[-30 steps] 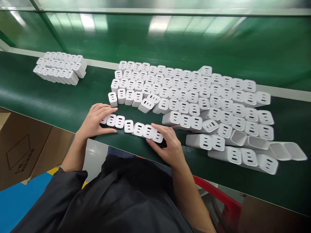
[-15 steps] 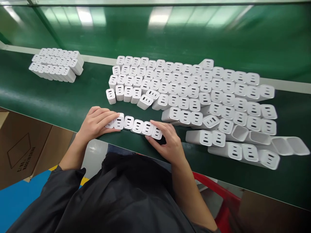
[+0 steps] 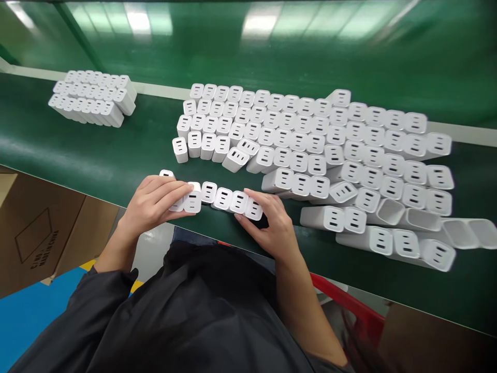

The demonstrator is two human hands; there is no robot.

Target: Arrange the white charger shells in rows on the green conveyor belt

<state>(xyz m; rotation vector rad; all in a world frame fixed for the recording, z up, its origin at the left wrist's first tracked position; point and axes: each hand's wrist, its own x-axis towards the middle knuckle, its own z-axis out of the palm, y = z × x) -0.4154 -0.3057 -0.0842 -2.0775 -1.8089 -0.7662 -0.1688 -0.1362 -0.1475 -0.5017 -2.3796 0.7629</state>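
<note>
Left hand [image 3: 150,203] nearer green table edge [image 3: 221,235]

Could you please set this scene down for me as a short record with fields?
Surface: green table
Left hand: grips white housings at the near row's left end; whether lifted, cannot tell
Right hand: thumb and fingers around the end housing on the right
Between the hands: slotted housings standing side by side
Main group: uneven rows of housings beyond the hands and to the right
Hollow ends showing: some right-side pieces
Far left: smaller block of housings
Below, left: cardboard box
</note>
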